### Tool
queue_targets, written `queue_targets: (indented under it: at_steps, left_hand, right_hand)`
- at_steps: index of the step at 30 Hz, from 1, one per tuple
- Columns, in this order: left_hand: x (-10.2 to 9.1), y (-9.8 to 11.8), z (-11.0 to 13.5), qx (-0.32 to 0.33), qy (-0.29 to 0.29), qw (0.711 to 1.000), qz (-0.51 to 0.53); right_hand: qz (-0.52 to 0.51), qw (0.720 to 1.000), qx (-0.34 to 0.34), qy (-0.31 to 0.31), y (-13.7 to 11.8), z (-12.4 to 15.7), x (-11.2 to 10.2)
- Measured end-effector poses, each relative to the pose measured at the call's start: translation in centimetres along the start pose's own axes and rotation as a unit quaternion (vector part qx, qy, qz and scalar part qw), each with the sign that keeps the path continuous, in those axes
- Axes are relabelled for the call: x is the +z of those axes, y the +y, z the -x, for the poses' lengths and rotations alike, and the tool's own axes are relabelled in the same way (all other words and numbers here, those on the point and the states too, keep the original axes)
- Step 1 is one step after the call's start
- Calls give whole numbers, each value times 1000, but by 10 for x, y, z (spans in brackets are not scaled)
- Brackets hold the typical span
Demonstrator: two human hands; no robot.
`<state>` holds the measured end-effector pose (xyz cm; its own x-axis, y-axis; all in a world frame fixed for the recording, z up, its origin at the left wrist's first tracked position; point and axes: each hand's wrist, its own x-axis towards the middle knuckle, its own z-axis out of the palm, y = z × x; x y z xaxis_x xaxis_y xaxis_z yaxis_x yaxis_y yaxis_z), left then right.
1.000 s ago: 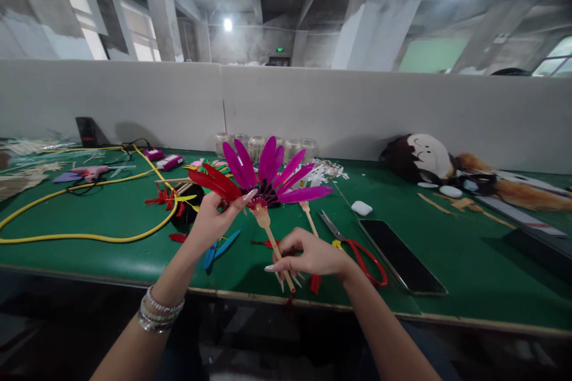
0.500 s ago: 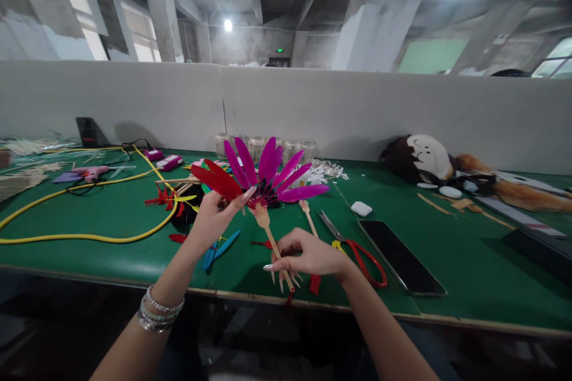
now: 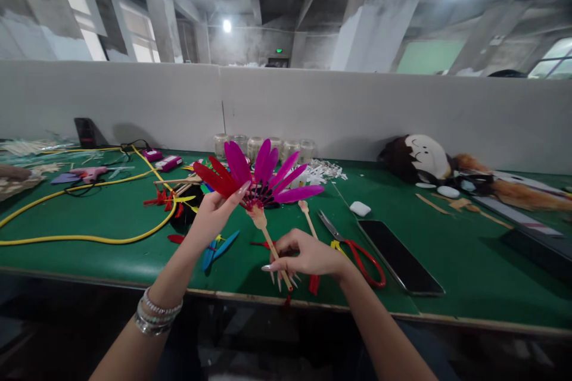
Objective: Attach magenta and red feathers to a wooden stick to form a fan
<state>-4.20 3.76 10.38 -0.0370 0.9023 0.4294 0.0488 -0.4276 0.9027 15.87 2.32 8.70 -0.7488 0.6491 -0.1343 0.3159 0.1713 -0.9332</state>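
Note:
A feather fan point(image 3: 257, 216) with magenta and red feathers spreads upward in front of me, tilted to the left. My right hand point(image 3: 310, 255) is closed round its thin wooden handle, near the lower end. At the fan's left side, my left hand point(image 3: 217, 214) pinches the feathers near their base, thumb in front and the other fingers mostly hidden behind. Red feathers point(image 3: 214, 175) stick out above that hand. Just beyond my right hand lie a second wooden handle point(image 3: 308, 217) and a red tassel point(image 3: 314, 284).
Red-handled scissors point(image 3: 364, 262), a phone point(image 3: 402, 259) and a white case point(image 3: 360, 209) lie to the right. Blue feathers point(image 3: 223, 248) rest left of the fan. A yellow cable point(image 3: 111, 240) loops near a pink glue gun point(image 3: 90, 174). Glass jars point(image 3: 254, 149) line the partition.
The leftmost magenta feathers have come together, overlapping. More of the red feathers shows, fanned out. My left hand and the fan's top have shifted slightly left; my right hand keeps its grip.

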Motion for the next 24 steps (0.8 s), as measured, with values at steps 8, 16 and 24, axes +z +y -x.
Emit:
queue_targets:
  at_steps: [8, 16, 24]
  left_hand:
    - [6, -4, 2, -78, 43, 984, 157]
    - [13, 5, 5, -101, 32, 978, 181]
    - [19, 14, 4, -140, -16, 968, 209]
  right_hand:
    - [16, 1000, 0, 0, 1, 0, 0]
    - [22, 1000, 5, 6, -1, -1, 1]
    - [37, 999, 2, -6, -3, 0, 2]
